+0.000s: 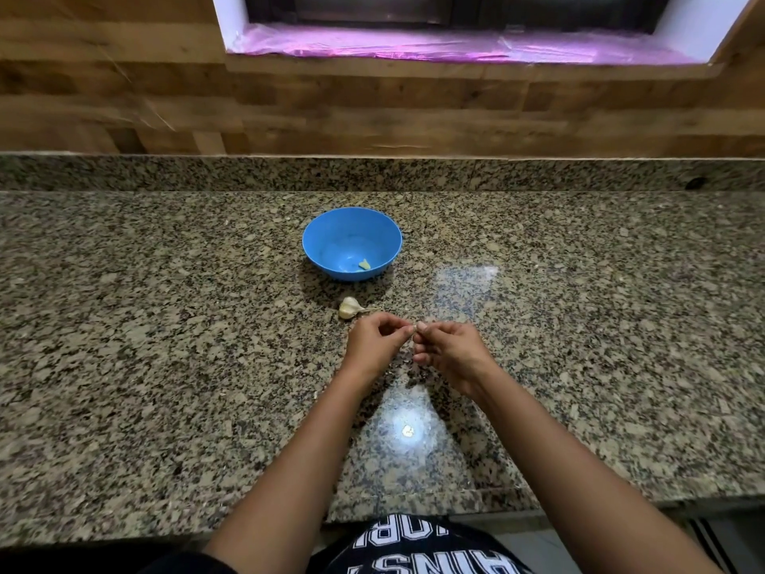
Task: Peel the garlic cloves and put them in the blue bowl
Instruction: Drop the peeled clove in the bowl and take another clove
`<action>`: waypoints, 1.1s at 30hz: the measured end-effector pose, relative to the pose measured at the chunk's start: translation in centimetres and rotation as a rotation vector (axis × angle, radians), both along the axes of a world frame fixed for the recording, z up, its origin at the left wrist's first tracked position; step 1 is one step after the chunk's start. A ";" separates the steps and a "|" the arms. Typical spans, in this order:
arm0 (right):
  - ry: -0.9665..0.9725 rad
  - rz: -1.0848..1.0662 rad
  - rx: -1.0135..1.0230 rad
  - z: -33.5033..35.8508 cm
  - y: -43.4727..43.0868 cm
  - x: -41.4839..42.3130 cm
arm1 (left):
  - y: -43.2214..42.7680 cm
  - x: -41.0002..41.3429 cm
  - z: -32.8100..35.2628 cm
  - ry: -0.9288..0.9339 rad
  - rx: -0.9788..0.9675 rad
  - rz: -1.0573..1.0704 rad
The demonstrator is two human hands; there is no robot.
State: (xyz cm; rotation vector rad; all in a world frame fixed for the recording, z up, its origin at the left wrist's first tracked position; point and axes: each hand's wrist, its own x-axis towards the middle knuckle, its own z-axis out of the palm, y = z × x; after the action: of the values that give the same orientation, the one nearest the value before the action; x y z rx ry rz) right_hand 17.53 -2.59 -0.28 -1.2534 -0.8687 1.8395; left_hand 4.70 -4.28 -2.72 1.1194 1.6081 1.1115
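Garlic shows in three spots: held clove (414, 330) between the two hands at centre, bulb piece (349, 307) on the counter, peeled clove (364, 265) in the bowl. Counter (165, 325), speckled granite, fills most of the view, with a low granite upstand along the far edge. Two light glares on it: one bright, near, between the forearms; one fainter, right of the bowl. Wood wall (124, 97) rises behind the counter. Window (455, 45) recess at far top, sill covered in pink film. Both forearms reach in from the near edge and meet at centre. Shirt (414, 548), dark with white letters, at the near edge. Bowl (308, 242), blue, upright, far of the hands and slightly left, apart from them. Left hand (374, 345): fingers curled in, thumb and fingertips pinching held clove from the left. Right hand (451, 352): thumb and forefinger pinching the same clove from the right, other fingers curled below. Cannot tell whether the hands rest on the counter or hang above it. Bulb piece is pale and papery, stem tip pointing right, between bowl and left hand, just far of the left knuckles, apart from the bowl. Peeled clove is yellowish, on the bowl floor toward its near right side. Held clove is tiny, mostly hidden by fingertips; cannot tell how much skin is on it.
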 end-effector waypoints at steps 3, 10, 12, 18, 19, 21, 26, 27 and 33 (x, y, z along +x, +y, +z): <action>0.056 -0.041 -0.042 0.0 -0.1 0.0 | -0.1 0.1 -0.1 -0.006 0.026 0.016; 0.134 -0.165 -0.175 0.1 -0.3 -1.0 | -0.2 0.6 -0.2 0.248 0.129 0.015; 0.149 -0.177 -0.184 -0.1 -0.3 -1.2 | -0.2 0.6 -0.2 0.309 0.158 0.015; 0.101 -0.129 -0.158 -0.1 -0.2 -1.2 | 0.0 0.6 -0.2 0.369 0.169 -0.066; 0.092 -0.127 -0.147 0.0 -0.2 -1.2 | 0.0 0.6 -0.1 0.374 0.174 -0.079; 0.066 -0.111 -0.118 0.0 0.0 -1.3 | 0.1 0.7 0.1 0.381 0.176 -0.089; 0.040 -0.053 -0.086 0.1 0.4 -1.0 | 0.1 1.0 0.3 0.402 0.163 -0.102; 0.042 -0.046 -0.084 0.1 0.4 -1.0 | 0.1 1.0 0.3 0.394 0.158 -0.097; 0.081 -0.091 -0.105 0.1 0.4 -0.4 | -0.1 0.5 -0.1 0.377 0.134 -0.007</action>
State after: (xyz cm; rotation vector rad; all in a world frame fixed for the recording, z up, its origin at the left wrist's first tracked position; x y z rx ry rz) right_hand 17.17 -2.20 -0.16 -1.2521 -0.6675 1.8697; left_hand 5.25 -4.40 -2.80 1.4915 1.8321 1.0607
